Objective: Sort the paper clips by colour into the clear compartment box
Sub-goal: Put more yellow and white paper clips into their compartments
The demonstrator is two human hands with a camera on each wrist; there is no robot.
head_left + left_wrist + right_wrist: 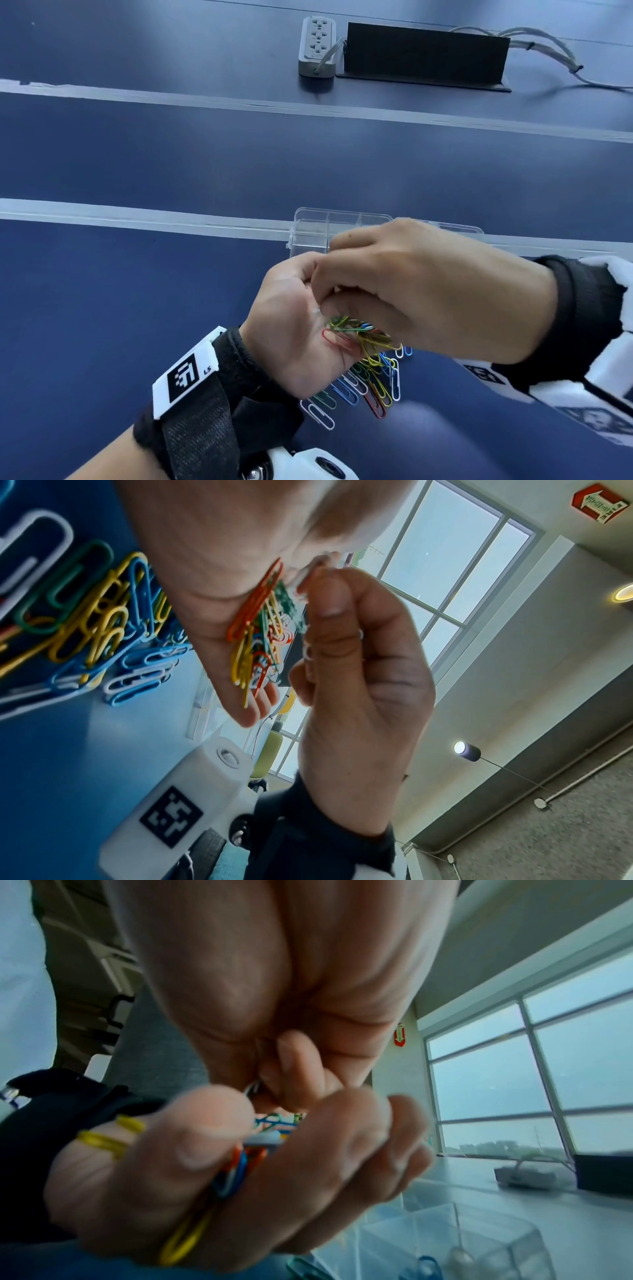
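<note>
My left hand (291, 318) is palm up above the blue table and cups a bunch of mixed-colour paper clips (352, 337); in the right wrist view its curled fingers (308, 1177) close around them. From the right, my right hand (411, 291) reaches over this palm. In the left wrist view its thumb and fingers (329, 601) pinch a white paper clip (301, 581). More loose clips (359, 387) lie on the table under both hands. The clear compartment box (315, 226) stands just beyond the hands, partly hidden by the right hand; a blue clip (424, 1264) lies in one compartment.
A grey power strip (317, 46) and a black box (424, 54) with cables (548, 48) sit at the far side of the table. Two pale tape lines (137, 216) cross the blue table top.
</note>
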